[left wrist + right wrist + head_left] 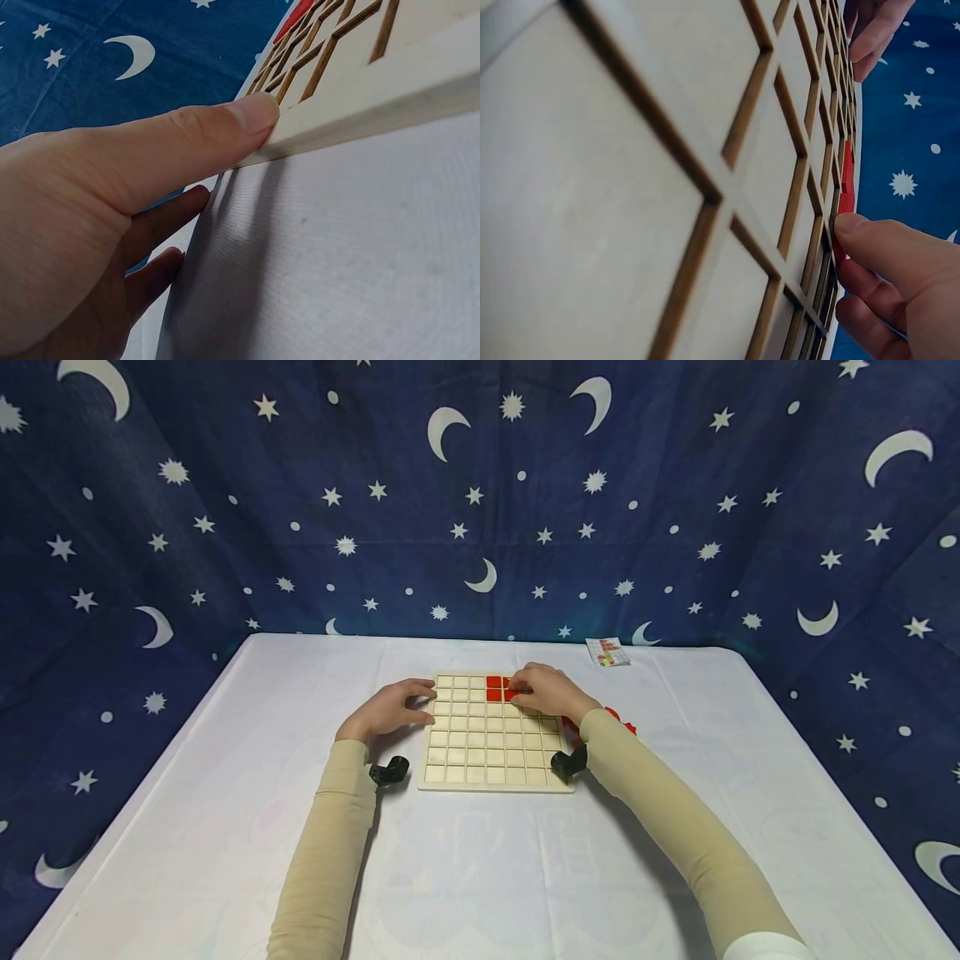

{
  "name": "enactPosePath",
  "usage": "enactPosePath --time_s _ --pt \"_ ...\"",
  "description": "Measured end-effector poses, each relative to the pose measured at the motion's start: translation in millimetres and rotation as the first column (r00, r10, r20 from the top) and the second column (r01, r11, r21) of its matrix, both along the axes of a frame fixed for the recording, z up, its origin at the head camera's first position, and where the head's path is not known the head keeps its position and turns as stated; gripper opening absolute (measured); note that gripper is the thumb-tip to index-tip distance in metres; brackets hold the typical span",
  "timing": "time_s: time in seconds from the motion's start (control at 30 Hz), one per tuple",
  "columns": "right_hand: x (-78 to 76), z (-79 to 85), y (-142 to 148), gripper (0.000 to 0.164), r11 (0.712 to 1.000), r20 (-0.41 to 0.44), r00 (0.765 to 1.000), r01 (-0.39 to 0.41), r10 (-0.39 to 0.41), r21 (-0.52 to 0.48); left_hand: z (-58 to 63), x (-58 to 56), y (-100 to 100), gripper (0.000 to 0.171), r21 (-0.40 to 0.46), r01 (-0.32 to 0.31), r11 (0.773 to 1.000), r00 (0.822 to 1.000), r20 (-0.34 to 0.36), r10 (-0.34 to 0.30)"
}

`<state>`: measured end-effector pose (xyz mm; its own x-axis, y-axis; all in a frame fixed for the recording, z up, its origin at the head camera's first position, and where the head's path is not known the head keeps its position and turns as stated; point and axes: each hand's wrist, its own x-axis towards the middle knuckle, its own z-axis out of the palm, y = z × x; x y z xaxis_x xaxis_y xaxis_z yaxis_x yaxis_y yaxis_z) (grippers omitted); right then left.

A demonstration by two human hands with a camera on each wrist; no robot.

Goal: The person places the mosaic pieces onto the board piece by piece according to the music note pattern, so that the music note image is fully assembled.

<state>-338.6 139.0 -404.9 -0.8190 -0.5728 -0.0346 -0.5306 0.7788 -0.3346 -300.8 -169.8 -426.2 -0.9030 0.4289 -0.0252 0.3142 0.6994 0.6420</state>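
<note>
A square wooden grid board (pixel 487 756) lies on the table. In its far rows, right of centre, sit red square tiles (pixel 493 688), seen edge-on as a red strip (pixel 847 169) in the right wrist view. My right hand (pixel 551 691) reaches over the board's far right part, its thumb and fingertips pinching a red tile (pixel 841 251) there; the fingers partly cover it. At the board's left edge is my left hand (pixel 390 706), fingers loosely spread. Its thumb (pixel 259 112) rests against the board's rim, while the other fingers stay lower, beside the board.
More red pieces (pixel 628 727) lie right of the board, partly hidden behind the right wrist. A small printed card (pixel 607 652) with a coloured grid lies near the table's back edge. A dark blue curtain (pixel 405 468) with moons and stars surrounds the white table (pixel 480 877).
</note>
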Motion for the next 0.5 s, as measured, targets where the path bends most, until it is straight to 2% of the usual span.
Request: enactPosePath --time_s 0.5 --pt "-1.8 0.2 -2.7 0.027 1.0 0.01 1.0 -0.005 0.006 -0.02 -0.2 0.1 0.2 0.054 -0.005 0.004 1.0 1.0 -0.011 -0.004"
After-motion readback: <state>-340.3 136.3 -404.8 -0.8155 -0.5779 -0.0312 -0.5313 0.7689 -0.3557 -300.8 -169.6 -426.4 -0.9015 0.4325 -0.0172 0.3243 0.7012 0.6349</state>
